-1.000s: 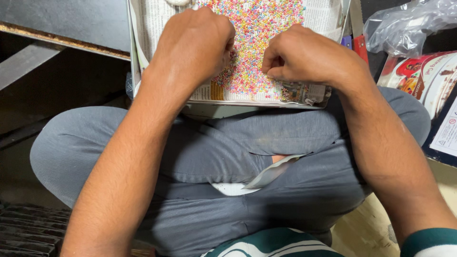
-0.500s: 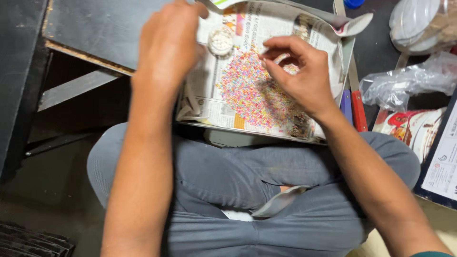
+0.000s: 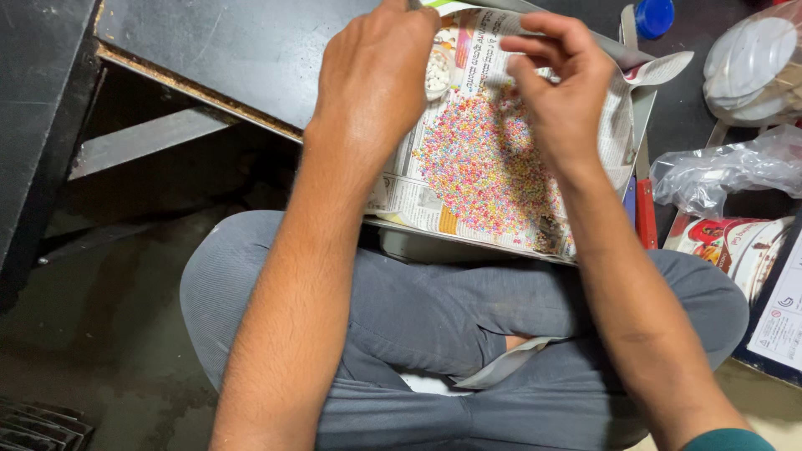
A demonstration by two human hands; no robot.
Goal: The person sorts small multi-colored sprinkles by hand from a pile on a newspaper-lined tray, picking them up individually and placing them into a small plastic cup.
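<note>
So the main thing here is a heap of tiny multicoloured beads (image 3: 489, 163), pink, yellow, green, all mixed, spread on a sheet of newspaper (image 3: 418, 196) that lines a shallow tray (image 3: 643, 117). The tray sits on the person's lap, its far end against the dark table edge, so the beads lie right under both hands. The paper's edges curl up at the sides, which looks like it's there to stop the beads rolling off.

The right hand (image 3: 561, 100) hovers over the upper part of the pile with thumb and forefinger pressed together in a fine pinch. I'd guess there's a bead or a needle in there, but it's too small to tell honestly. The left hand (image 3: 376, 71) is curled loosely at the top-left of the tray, fingertips tucked out of view, just beside a small round dish of white beads (image 3: 436, 75). Can't see whether it's gripping anything.

The person is sitting cross-legged in grey trousers (image 3: 434, 334), so the knees do the job of a workbench.

Around that: a dark table (image 3: 242, 50) with a worn edge at upper left, a dim bare floor (image 3: 92, 317) below it. Off to the right there's a blue cap (image 3: 654, 15), a crumpled clear plastic bag (image 3: 727, 171), a bag of white round lids (image 3: 752, 58), a red tool handle (image 3: 646, 213) beside the tray, and a printed carton (image 3: 735, 246). Pretty cramped, dim corner overall.
</note>
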